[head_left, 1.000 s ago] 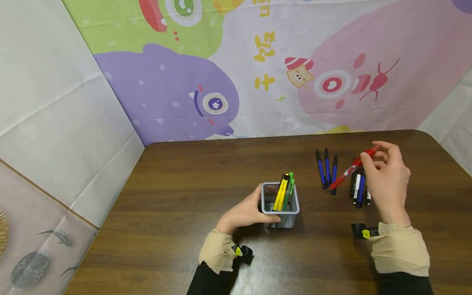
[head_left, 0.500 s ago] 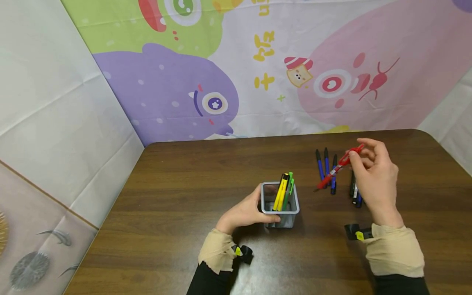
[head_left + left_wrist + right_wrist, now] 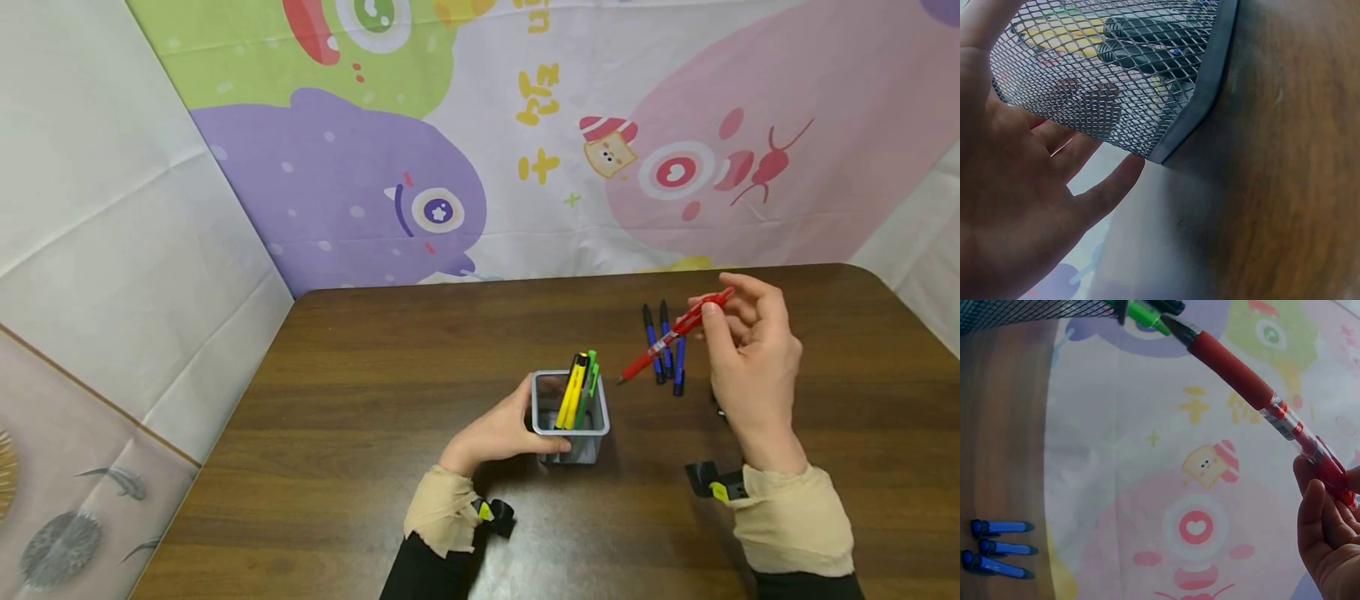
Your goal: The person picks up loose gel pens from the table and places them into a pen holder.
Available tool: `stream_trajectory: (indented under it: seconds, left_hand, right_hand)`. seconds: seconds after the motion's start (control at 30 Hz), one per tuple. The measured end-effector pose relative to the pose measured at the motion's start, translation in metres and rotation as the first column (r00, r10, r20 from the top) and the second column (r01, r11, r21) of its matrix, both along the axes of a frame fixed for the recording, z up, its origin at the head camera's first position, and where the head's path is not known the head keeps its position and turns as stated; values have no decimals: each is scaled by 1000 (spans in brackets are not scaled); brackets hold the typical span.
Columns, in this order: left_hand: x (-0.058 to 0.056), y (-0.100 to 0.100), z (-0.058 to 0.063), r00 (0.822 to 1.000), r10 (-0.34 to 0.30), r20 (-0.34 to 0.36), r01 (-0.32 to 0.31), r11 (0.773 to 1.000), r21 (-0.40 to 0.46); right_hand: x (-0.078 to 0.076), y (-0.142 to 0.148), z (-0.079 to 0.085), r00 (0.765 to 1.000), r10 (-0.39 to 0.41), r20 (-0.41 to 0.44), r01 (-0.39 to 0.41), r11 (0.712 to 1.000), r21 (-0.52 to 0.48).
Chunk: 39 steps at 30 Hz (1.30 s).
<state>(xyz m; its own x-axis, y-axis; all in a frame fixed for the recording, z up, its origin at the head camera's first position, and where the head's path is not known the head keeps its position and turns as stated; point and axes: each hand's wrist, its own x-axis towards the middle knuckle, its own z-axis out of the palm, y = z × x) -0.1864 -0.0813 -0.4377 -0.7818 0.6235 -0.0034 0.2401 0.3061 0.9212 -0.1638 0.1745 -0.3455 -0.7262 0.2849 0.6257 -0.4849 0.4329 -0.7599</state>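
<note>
A red pen (image 3: 660, 343) slants in the air, pinched near its upper end between the thumb and fingers of my right hand (image 3: 757, 367). Its metal tip points down and left toward a mesh pen holder (image 3: 588, 450). My left hand (image 3: 498, 429) grips that holder from its left side, thumb along the front. Inside stand yellow markers (image 3: 572, 392) with dark ends and a green pen (image 3: 592, 375). In the left wrist view the mesh wall (image 3: 1085, 94) lies against the fingers. The right wrist view has the red pen (image 3: 1235, 372) with the green pen (image 3: 1144, 315) beyond its tip.
Several blue pens lie on the brown table (image 3: 360, 375), three of them, such as the blue pen (image 3: 679, 367), left of my right hand. Other pens are mostly hidden under that hand. A patterned cloth (image 3: 525, 233) hangs behind the table's back edge.
My right hand has moved left with the red pen, bringing its tip closer to the mesh pen holder and covering more pens on the table. The left hand and holder stay put.
</note>
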Motion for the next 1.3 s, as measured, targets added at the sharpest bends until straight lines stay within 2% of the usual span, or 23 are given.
stream_trajectory:
  seconds: [0.23, 0.5, 0.7, 0.93, 1.3]
  left_hand:
    - [0, 0, 0, 1000, 0, -5, 0, 1000, 1]
    - [0, 0, -2, 1000, -1, -2, 1, 1000, 6]
    - [0, 0, -1, 1000, -4, 2, 4, 1000, 0]
    - [0, 0, 0, 1000, -4, 3, 4, 1000, -6]
    - [1, 0, 2, 999, -6, 34, 6, 1000, 12]
  right_hand:
    - [4, -6, 3, 997, 61, -43, -60, 998, 17]
    - [6, -19, 0, 991, 117, -57, -107, 981, 160]
    - [6, -25, -4, 995, 98, -22, -90, 968, 233]
    - [5, -29, -4, 993, 119, -8, -113, 960, 257]
    - [2, -32, -13, 964, 239, 112, -263, 906, 331]
